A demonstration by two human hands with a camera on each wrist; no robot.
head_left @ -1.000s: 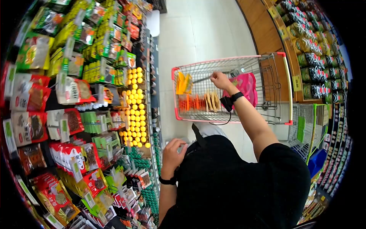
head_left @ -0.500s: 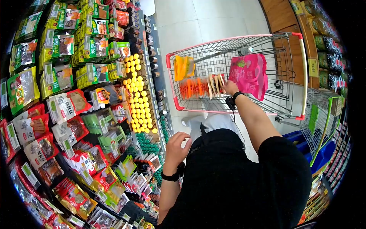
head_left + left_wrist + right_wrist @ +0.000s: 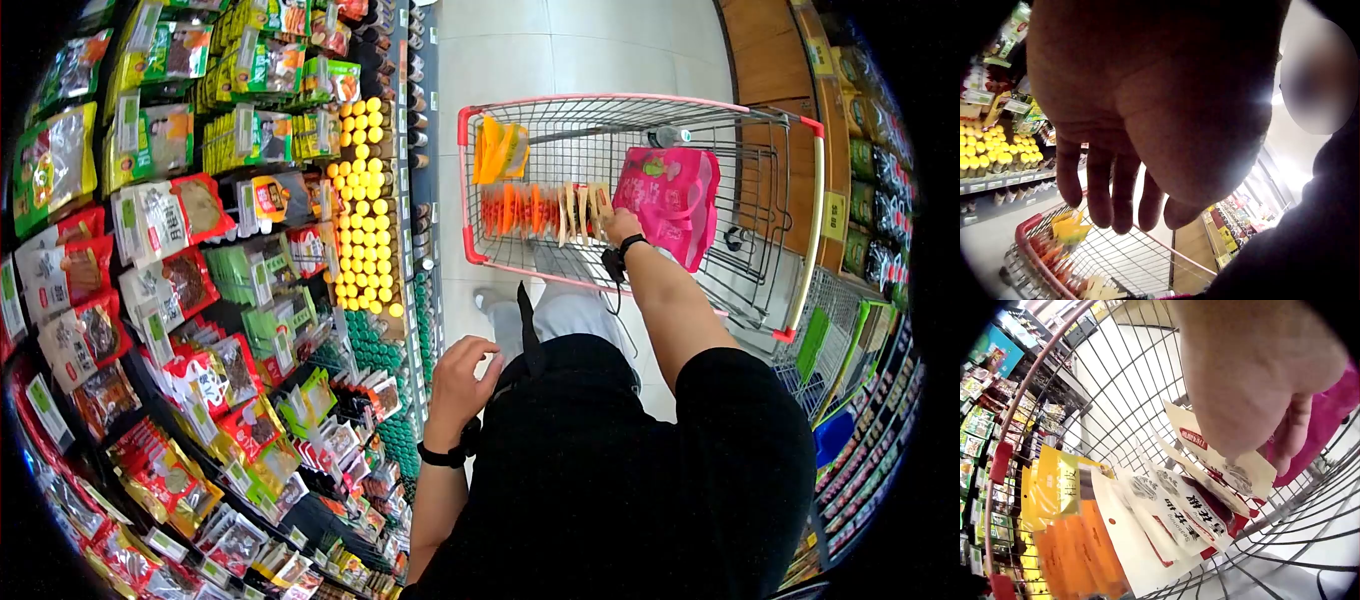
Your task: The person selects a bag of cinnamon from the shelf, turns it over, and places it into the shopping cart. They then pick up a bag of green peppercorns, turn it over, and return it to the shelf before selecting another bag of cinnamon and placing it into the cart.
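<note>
In the head view a shopping cart [image 3: 640,100] holds a row of upright packets. The right hand [image 3: 622,226] is at the right end of that row, beside a pink bag [image 3: 668,195]. In the right wrist view the right hand [image 3: 1260,394] has its thumb and fingers on the last cream packet [image 3: 1200,434], pinching its upper part; cream seasoning packets [image 3: 1166,506] and orange packets [image 3: 1079,550] stand to the left. The left hand [image 3: 462,385] hangs by the waist, fingers loosely bent, holding nothing; its palm [image 3: 1154,94] fills the left wrist view.
Shelves of hanging packets [image 3: 170,285] and yellow-capped bottles [image 3: 365,240] line the left. Yellow packets [image 3: 500,150] and a clear bottle [image 3: 668,136] lie in the cart. A second cart [image 3: 835,340] stands at the right beside more shelves.
The right hand has come down from above the cart to the end of the packet row. The cart has shifted in view, now slightly further right. The left hand stays near the waist.
</note>
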